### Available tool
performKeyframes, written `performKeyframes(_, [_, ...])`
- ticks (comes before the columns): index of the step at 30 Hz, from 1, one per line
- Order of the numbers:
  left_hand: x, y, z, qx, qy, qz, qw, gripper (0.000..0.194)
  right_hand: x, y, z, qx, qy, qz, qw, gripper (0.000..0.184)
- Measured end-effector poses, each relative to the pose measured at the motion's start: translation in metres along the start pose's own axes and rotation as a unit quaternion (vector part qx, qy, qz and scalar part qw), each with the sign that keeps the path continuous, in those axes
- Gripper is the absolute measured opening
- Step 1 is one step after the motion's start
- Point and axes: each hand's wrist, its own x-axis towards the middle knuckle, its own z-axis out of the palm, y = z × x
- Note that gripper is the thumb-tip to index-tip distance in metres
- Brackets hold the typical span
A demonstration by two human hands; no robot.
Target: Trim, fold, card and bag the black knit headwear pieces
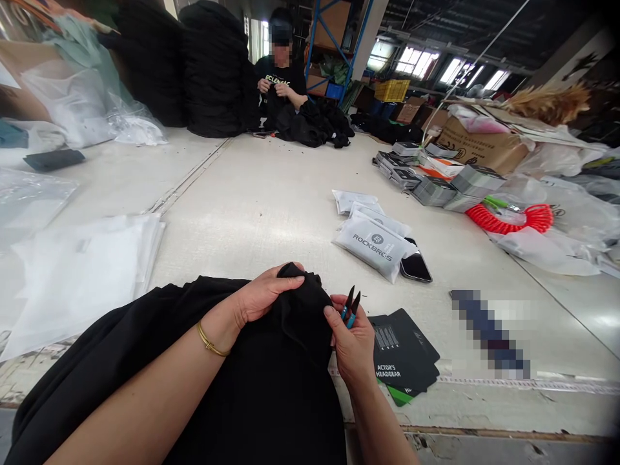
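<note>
Black cloth (261, 381) lies at the near edge of the tabletop (242, 181); the fingers of the left hand (261, 296) are clamped on it, and those of the right hand (357, 339) pinch it and hold blue-handled snips (351, 316), blades apart; dark printed cards (409, 349) lie just right, white packets (371, 244) farther away

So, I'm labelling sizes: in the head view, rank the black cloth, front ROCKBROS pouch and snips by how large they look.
1. Black cloth
2. Front ROCKBROS pouch
3. Snips, in the right hand
</note>
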Motion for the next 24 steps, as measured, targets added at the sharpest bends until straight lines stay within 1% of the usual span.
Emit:
performKeyframes(1, [0.000,0.000,0.000,-0.001,-0.003,0.002,1.000,0.020,0.000,-0.003,0.000,-0.027,0.009,-0.032,0.999,0.028])
performKeyframes(3, [0.001,0.000,0.000,0.001,-0.010,0.006,1.000,0.022,-0.001,-0.013,-0.001,-0.076,0.034,-0.117,0.990,0.026])
performKeyframes(5, [0.000,0.001,0.000,0.008,-0.015,0.008,1.000,0.023,-0.002,-0.023,0.001,-0.116,0.048,-0.198,0.972,0.024])
performKeyframes(7, [0.000,0.001,0.000,0.015,-0.018,0.008,1.000,0.024,0.000,-0.031,0.004,-0.154,0.038,-0.257,0.953,0.023])
performKeyframes(9, [-0.001,0.001,0.000,0.017,-0.021,0.007,1.000,0.024,0.004,-0.034,0.009,-0.194,0.010,-0.292,0.937,0.023])
performKeyframes(11, [0.000,-0.001,-0.001,0.015,-0.022,0.015,1.000,0.024,0.009,-0.031,0.013,-0.232,-0.016,-0.321,0.918,0.024])
performKeyframes(14, [0.002,-0.003,-0.003,0.012,-0.025,0.031,0.999,0.023,0.016,-0.024,0.017,-0.280,-0.039,-0.366,0.887,0.024])
performKeyframes(15, [0.002,-0.004,-0.003,0.012,-0.028,0.034,0.999,0.023,0.017,-0.023,0.017,-0.285,-0.042,-0.377,0.880,0.024])
performKeyframes(16, [0.003,-0.004,-0.004,0.012,-0.030,0.036,0.999,0.023,0.017,-0.022,0.017,-0.283,-0.042,-0.378,0.881,0.024])
performKeyframes(17, [0.003,-0.005,-0.004,0.011,-0.031,0.035,0.999,0.022,0.016,-0.023,0.017,-0.273,-0.039,-0.365,0.889,0.023])
performKeyframes(18, [0.004,-0.005,-0.004,0.010,-0.030,0.032,0.999,0.022,0.015,-0.024,0.015,-0.253,-0.033,-0.339,0.905,0.022])
performKeyframes(19, [0.004,-0.005,-0.004,0.009,-0.028,0.030,0.999,0.023,0.014,-0.026,0.013,-0.223,-0.025,-0.298,0.928,0.021])
performKeyframes(20, [0.004,-0.004,-0.004,0.008,-0.024,0.028,0.999,0.023,0.012,-0.029,0.009,-0.181,-0.024,-0.244,0.953,0.021])
performKeyframes(21, [0.003,-0.004,-0.004,0.005,-0.020,0.025,0.999,0.023,0.010,-0.031,0.004,-0.130,-0.041,-0.181,0.974,0.022])
performKeyframes(22, [0.003,-0.004,-0.004,0.002,-0.017,0.023,1.000,0.023,0.009,-0.034,-0.002,-0.068,-0.076,-0.121,0.987,0.023])
performKeyframes(23, [0.003,-0.003,-0.004,-0.001,-0.014,0.020,1.000,0.023,0.008,-0.036,-0.008,-0.002,-0.122,-0.071,0.990,0.023])
performKeyframes(24, [0.003,-0.003,-0.004,-0.003,-0.012,0.017,1.000,0.024,0.007,-0.038,-0.013,0.061,-0.169,-0.035,0.983,0.022])
